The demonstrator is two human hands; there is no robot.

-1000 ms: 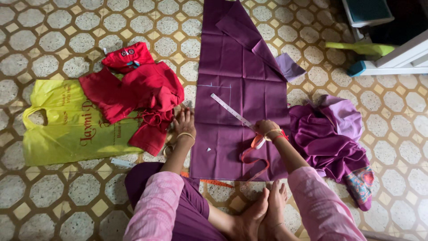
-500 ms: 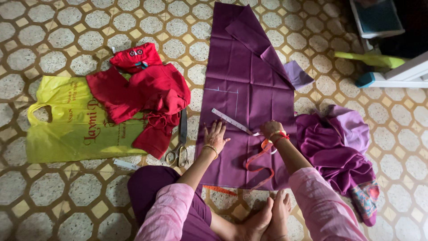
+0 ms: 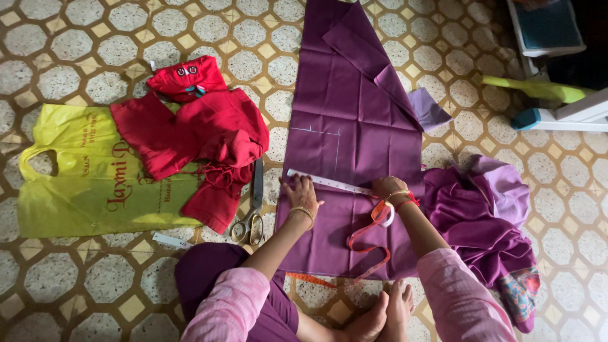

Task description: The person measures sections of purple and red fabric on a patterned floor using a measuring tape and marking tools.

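Pinning tape (image 3: 329,183) flat across purple cloth (image 3: 354,126): left hand (image 3: 300,192) open, pressing its left end; right hand (image 3: 387,187) gripping the right end. Tape's long axis runs between hands.

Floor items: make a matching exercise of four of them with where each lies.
Things:
1. scissors
2. tape
3. red garment
4. purple heap

Places:
A. partly over the yellow bag
B. stretched between the left hand and right hand on the purple cloth
C. on the floor tiles between the red garment and the purple cloth
D. to the right of the right forearm

Pairs: 1-C, 2-B, 3-A, 4-D
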